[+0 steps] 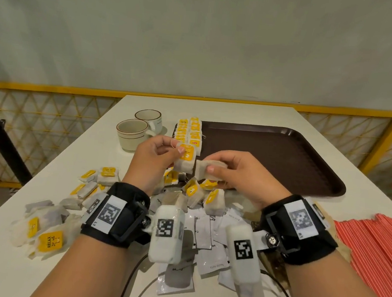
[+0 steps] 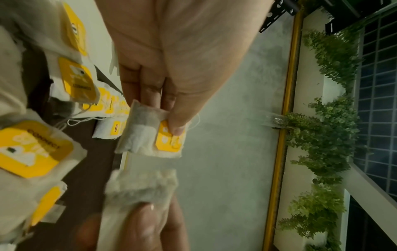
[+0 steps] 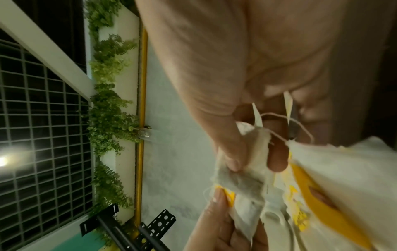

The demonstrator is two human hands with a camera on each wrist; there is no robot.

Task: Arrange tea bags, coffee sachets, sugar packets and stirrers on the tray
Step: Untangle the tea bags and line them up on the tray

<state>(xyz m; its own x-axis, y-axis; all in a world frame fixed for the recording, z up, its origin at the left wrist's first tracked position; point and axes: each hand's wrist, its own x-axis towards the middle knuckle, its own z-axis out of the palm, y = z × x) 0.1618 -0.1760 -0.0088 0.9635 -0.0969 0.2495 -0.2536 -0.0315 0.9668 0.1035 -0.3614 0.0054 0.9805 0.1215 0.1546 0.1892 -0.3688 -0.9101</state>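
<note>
My left hand point(image 1: 163, 153) pinches a tea bag with a yellow tag point(image 1: 186, 158) above the near left corner of the brown tray point(image 1: 284, 156). In the left wrist view that tea bag point(image 2: 150, 132) hangs from thumb and fingers. My right hand point(image 1: 226, 172) pinches a second tea bag point(image 1: 208, 169), tag hidden, right beside the first; in the right wrist view this bag point(image 3: 242, 176) sits between thumb and fingers. Two rows of tea bags point(image 1: 189, 131) lie along the tray's left edge. Loose tea bags point(image 1: 41, 227), white coffee sachets point(image 1: 208, 234) and red stirrers point(image 1: 375, 256) lie on the table.
Two cream cups point(image 1: 132, 133) stand left of the tray's far corner. The white table point(image 1: 217, 110) ends at a yellow railing point(image 1: 53, 88) by a grey wall. Cables point(image 1: 131, 284) run from the wrist cameras over the near edge.
</note>
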